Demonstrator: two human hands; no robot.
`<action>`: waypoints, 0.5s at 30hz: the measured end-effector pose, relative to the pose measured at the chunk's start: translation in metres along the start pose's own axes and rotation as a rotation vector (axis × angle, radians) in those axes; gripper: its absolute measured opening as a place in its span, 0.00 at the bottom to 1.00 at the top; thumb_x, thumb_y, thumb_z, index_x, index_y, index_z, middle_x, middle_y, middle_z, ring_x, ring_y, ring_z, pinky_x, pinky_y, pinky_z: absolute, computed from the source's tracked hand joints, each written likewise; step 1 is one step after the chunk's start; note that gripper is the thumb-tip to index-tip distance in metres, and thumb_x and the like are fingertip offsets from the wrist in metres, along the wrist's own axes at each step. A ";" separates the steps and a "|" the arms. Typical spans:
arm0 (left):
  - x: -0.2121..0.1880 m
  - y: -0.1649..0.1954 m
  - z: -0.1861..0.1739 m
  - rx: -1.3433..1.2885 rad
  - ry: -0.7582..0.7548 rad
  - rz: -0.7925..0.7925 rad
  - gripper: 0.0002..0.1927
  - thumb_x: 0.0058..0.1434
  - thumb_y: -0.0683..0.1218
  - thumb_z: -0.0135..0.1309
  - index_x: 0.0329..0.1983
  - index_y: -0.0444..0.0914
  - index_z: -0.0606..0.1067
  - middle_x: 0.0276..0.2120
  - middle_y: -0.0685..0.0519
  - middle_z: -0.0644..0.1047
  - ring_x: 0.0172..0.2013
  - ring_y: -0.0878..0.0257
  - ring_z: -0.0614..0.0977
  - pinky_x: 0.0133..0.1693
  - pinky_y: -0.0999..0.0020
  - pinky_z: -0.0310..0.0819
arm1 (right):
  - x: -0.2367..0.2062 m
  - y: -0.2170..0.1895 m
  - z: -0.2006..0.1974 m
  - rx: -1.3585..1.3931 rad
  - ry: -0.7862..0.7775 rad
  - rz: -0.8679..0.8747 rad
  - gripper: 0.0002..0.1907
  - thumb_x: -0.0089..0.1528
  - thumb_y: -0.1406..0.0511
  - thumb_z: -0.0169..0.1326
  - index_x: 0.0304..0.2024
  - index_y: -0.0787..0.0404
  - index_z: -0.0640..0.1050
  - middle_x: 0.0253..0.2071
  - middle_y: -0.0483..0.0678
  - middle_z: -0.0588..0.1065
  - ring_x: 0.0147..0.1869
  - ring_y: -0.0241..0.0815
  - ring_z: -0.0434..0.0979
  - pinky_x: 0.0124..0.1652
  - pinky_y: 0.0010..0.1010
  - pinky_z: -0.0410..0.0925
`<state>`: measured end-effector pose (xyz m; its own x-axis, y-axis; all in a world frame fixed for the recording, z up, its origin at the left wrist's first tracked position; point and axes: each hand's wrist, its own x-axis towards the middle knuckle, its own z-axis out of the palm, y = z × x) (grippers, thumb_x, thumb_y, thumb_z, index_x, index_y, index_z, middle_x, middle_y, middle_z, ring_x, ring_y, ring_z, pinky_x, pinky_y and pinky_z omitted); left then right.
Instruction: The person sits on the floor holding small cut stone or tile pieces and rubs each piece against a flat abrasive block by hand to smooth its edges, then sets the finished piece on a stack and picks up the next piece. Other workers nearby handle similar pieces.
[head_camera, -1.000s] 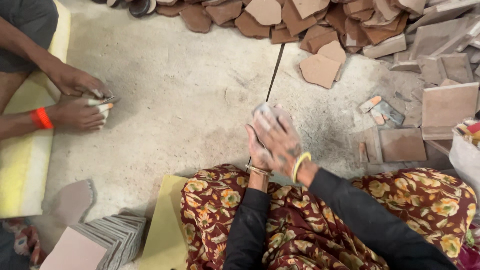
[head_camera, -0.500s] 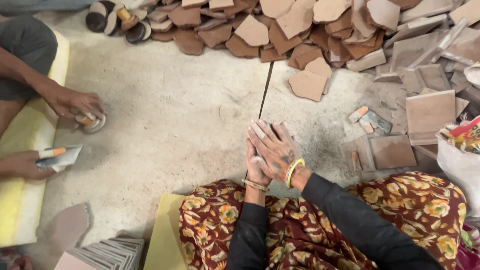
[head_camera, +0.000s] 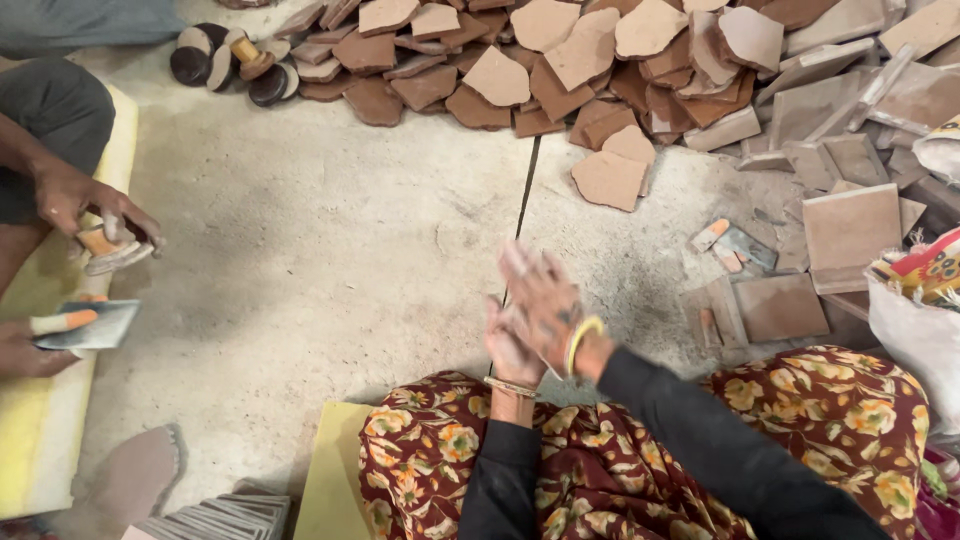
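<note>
Meanwhile, left hand (head_camera: 510, 345) and right hand (head_camera: 545, 300) press together, flat and empty, beside white sack (head_camera: 915, 335).

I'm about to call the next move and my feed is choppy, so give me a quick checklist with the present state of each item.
1. Both hands free of any grip: ok. The left hand and right hand are pressed together, holding nothing visible.
2. Hands sharp enough to judge finger position: not ok, they are blurred.
3. Bare grey concrete floor in front of the hands: ok.
4. Flat square brown tile to the right, lying unheld: ok.
5. Pile of broken reddish-brown tile pieces apart from the hands: ok.
6. Other person's hand at far left, holding a small tool, away from the hands: ok.
</note>
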<state>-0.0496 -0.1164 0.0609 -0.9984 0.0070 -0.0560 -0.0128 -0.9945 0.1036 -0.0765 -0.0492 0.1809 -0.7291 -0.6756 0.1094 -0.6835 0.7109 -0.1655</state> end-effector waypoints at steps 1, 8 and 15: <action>0.002 0.001 -0.002 -0.008 -0.063 -0.004 0.35 0.71 0.65 0.28 0.78 0.47 0.52 0.76 0.48 0.54 0.72 0.50 0.59 0.66 0.52 0.64 | -0.010 -0.012 -0.003 0.009 0.027 -0.078 0.41 0.68 0.48 0.38 0.75 0.66 0.52 0.78 0.60 0.48 0.82 0.54 0.45 0.74 0.49 0.39; 0.000 -0.002 -0.008 -0.062 -0.122 -0.086 0.37 0.76 0.63 0.27 0.81 0.38 0.50 0.78 0.42 0.53 0.74 0.46 0.59 0.69 0.50 0.60 | 0.003 0.008 -0.006 0.037 -0.027 -0.005 0.40 0.68 0.49 0.39 0.78 0.60 0.51 0.80 0.54 0.49 0.83 0.53 0.45 0.75 0.48 0.38; 0.001 -0.003 -0.009 -0.065 0.026 -0.113 0.43 0.70 0.72 0.26 0.80 0.44 0.47 0.77 0.44 0.50 0.74 0.48 0.55 0.69 0.45 0.58 | -0.023 0.012 0.039 0.068 0.001 -0.234 0.43 0.68 0.44 0.38 0.78 0.62 0.53 0.80 0.55 0.49 0.83 0.51 0.44 0.75 0.46 0.40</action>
<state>-0.0498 -0.1142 0.0513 -0.9890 0.1174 -0.0899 -0.1205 -0.9922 0.0302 -0.0669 -0.0327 0.1385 -0.5513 -0.8201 0.1533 -0.8299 0.5202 -0.2017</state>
